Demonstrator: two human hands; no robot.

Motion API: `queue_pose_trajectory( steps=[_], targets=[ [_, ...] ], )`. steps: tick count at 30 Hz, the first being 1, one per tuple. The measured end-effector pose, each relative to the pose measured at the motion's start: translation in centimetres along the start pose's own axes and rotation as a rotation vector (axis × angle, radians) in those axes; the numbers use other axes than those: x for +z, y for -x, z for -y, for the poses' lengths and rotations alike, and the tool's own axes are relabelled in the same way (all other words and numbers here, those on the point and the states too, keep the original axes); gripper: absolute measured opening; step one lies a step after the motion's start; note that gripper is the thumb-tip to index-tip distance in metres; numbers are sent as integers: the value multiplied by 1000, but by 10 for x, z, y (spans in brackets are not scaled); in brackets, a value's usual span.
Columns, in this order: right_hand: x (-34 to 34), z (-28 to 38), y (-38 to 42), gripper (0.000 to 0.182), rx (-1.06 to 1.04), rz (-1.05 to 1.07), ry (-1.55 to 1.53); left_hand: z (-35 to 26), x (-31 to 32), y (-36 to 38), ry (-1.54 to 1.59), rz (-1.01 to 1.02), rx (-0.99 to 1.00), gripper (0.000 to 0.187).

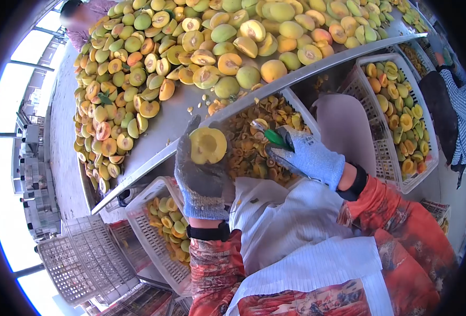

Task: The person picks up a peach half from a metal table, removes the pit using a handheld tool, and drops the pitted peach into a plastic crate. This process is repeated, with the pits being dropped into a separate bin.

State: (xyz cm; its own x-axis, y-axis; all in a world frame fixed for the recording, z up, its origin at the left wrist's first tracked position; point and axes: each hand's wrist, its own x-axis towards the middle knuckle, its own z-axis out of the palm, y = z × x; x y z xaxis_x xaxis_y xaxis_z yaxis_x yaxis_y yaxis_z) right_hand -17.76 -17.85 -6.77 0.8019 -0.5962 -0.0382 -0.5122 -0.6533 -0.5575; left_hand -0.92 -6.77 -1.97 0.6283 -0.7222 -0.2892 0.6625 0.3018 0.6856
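My left hand, in a grey-coated glove, holds up a yellow peach half, cut face toward me and with a hollow in its middle. My right hand, in a blue knit glove, is closed around the green handle of a small pitting tool. Its short metal tip points left toward the fruit, apart from it. Below both hands, peach scraps and pits fill a container. A metal table beyond the hands carries a heap of peach halves.
The table's raised metal edge runs diagonally before me. White crates of peach halves stand left and right. Stacked crates sit lower left. One person is at the far left, another at the right.
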Motion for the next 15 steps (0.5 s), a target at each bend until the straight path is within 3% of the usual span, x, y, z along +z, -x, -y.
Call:
queue_pose_trajectory(
  steps=[2, 3, 4, 6, 8, 10, 12, 13, 15],
  targets=[
    [0, 20, 3, 27, 175, 21, -922, 5, 1, 3, -16, 23, 20, 52],
    [-20, 35, 4, 28, 509, 290, -1195, 10, 0, 4, -603, 124, 257, 51],
    [-12, 37, 4, 28, 509, 286, -1197, 14, -3, 4, -1190, 226, 495, 50],
    [8, 37, 5, 31, 342, 151, -1177, 15, -5, 4, -1014, 235, 409, 50],
    [11, 37, 7, 32, 353, 128, -1253, 19, 1, 12, 23, 211, -44, 61],
    [5, 41, 9, 34, 298, 59, -1497, 25, -4, 12, 61, 187, -105, 63],
    [-10, 40, 11, 34, 339, 146, -1360, 29, -8, 11, -829, 249, 250, 58],
    [-18, 41, 12, 34, 378, 232, -1223, 26, -9, 15, -829, 243, 254, 58],
    [-28, 46, 13, 33, 303, 226, -1088, 16, -8, 22, -359, 160, -244, 48]
  ],
)
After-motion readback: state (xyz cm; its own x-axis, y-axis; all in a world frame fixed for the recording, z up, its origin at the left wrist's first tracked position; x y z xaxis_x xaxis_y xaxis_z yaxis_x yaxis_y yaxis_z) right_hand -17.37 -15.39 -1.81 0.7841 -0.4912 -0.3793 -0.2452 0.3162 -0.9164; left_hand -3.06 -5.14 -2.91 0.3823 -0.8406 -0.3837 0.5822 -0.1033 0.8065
